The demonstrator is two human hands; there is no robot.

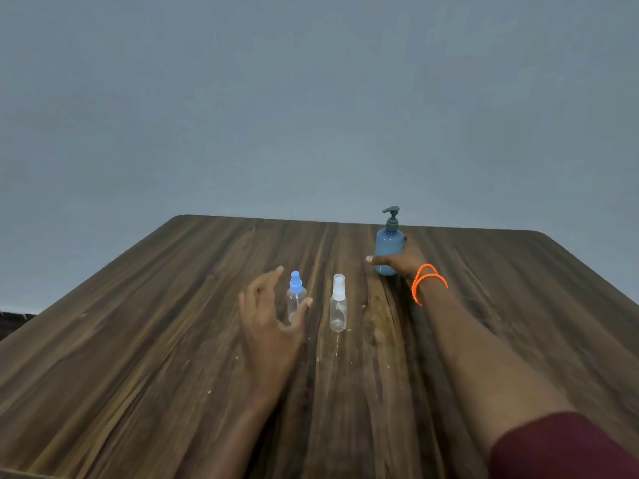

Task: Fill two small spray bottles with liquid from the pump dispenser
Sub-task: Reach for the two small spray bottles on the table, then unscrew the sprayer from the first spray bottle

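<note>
Dispenser (pixel 389 248) blue w/ grey pump, upright; spray bottles clear.

Dim, flat bluish light, faint shadows, wide-angle edge bending, soft blur throughout

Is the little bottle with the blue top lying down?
No, the blue-capped spray bottle stands upright on the wooden table.

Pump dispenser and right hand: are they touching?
Touching. The head view shows the right hand wrapped around the lower body of the pump dispenser, thumb across its front.
</note>
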